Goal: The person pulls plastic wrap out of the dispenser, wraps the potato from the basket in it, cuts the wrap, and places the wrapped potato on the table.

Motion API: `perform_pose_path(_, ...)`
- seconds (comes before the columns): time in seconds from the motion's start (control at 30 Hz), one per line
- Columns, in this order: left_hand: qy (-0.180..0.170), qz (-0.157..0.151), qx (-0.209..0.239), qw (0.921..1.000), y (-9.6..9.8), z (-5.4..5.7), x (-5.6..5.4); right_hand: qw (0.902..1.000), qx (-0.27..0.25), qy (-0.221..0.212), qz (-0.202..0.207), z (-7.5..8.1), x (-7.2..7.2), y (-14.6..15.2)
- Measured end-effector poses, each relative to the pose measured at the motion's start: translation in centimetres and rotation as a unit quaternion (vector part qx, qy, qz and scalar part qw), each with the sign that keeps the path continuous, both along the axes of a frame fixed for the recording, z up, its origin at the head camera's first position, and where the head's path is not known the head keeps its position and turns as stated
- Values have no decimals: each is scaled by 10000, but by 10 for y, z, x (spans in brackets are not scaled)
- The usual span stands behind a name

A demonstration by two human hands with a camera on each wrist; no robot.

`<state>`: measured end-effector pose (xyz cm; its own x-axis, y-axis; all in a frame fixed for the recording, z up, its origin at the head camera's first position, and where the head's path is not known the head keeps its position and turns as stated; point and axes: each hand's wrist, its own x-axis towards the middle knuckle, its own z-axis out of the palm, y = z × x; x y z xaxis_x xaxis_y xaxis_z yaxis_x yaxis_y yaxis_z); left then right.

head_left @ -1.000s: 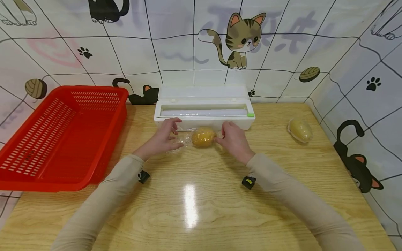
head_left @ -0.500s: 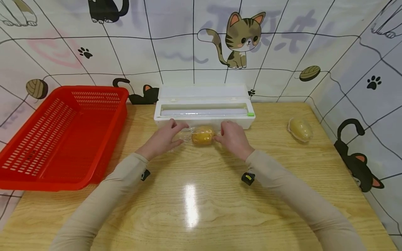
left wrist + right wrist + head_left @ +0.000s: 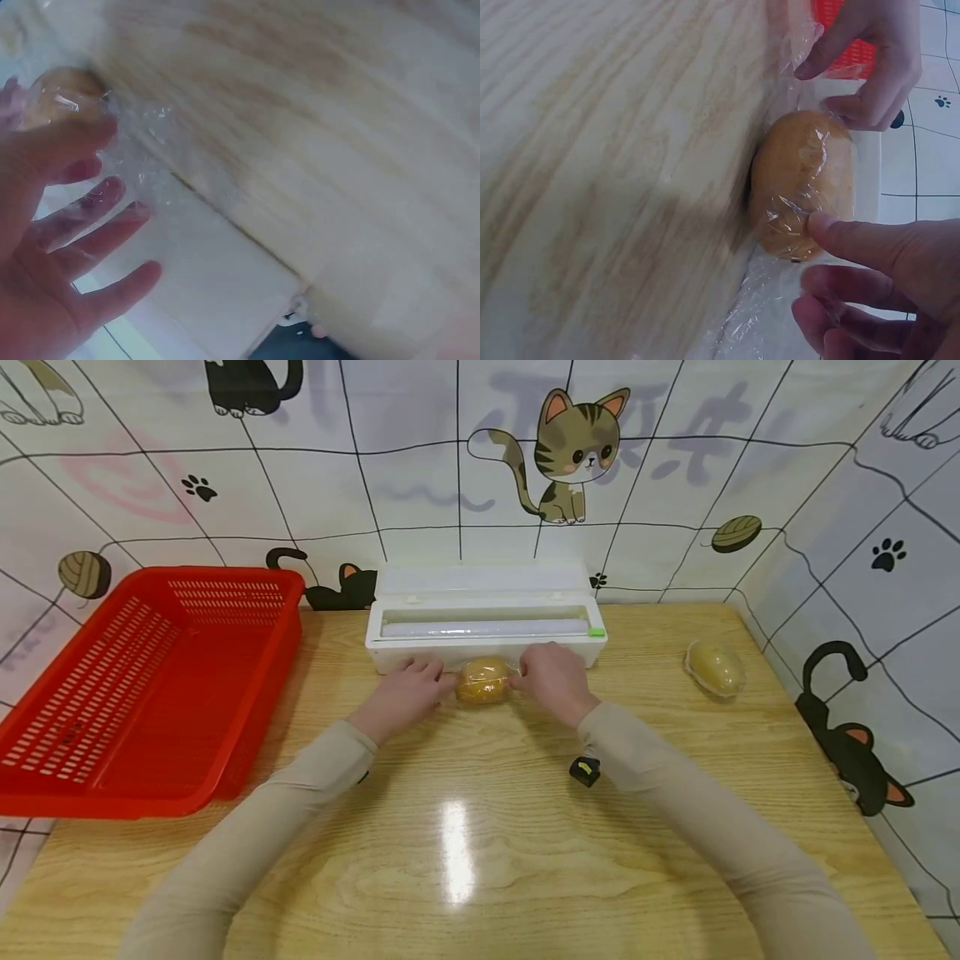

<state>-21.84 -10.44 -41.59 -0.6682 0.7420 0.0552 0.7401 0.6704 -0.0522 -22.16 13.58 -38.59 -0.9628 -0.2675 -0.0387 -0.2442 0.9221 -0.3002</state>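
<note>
A yellow-orange, mango-like oval fruit [image 3: 482, 681] in clear cling film lies on the table before the white film dispenser [image 3: 487, 653]. At its left end is my left hand [image 3: 408, 695]. The left wrist view has this hand's fingers spread amid loose cling film [image 3: 154, 176], thumb near the fruit. My right hand [image 3: 555, 681] is at the other end. There the right wrist view shows its thumb pressed on the wrapped fruit [image 3: 802, 169] and its fingers curled beside the end, over trailing film. Some fingertips are hidden in the head view.
A red plastic basket [image 3: 202, 693] stands at the left. Another film-wrapped yellow fruit [image 3: 715, 668] lies at the right. The dispenser's lid [image 3: 483, 581] is raised, showing the film roll [image 3: 483, 628] inside. Cat-patterned sheeting backs the table.
My left hand has moved right and slightly forward, from the loose film to the fruit's left end. The right hand has shifted slightly forward; the fruit stays nearly in place.
</note>
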Motion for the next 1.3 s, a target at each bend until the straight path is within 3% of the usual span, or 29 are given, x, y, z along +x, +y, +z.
perform_pose_path(0.1,343,-33,-442,9984,4,0,1,9997,200,-162,33,2,-3,0)
perform_pose_path(0.23,456,46,-944,9945,9,0,1,9984,284,-432,211,3,-4,1)
perform_pose_path(0.37,119,229,-1020,9945,9,-2,1,9970,-32,-641,425,1,-3,3)
perform_pose_path(0.47,-327,433,-486,9973,4,-4,2,9938,-475,-821,586,-6,-7,8)
perform_pose_path(0.57,-939,527,190,9940,-6,-7,4,9826,-1228,-1227,653,-14,-13,19)
perform_pose_path(0.7,-1953,428,947,9752,-20,-13,4,9541,-2302,-1878,377,-19,-17,38)
perform_pose_path(0.73,-2161,429,1136,9688,-23,-14,4,9522,-2396,-1873,296,-19,-17,42)
perform_pose_path(0.8,-2403,431,1460,9587,-28,-15,4,9576,-2381,-1599,283,-17,-16,47)
perform_pose_path(0.87,-2420,507,1676,9543,-31,-14,5,9721,-2035,-1088,425,-15,-13,47)
perform_pose_path(0.93,-2266,533,1775,9562,-34,-14,5,9867,-1370,-514,710,-13,-9,42)
perform_pose_path(1.03,-2016,442,1743,9628,-36,-12,5,9938,-155,0,1099,-14,-2,28)
perform_pose_path(1.17,-1851,221,1586,9696,-36,-9,5,9810,1286,459,1377,-22,5,13)
perform_pose_path(1.3,-1746,170,1419,9742,-43,-4,5,9619,2013,1059,1518,-26,8,9)
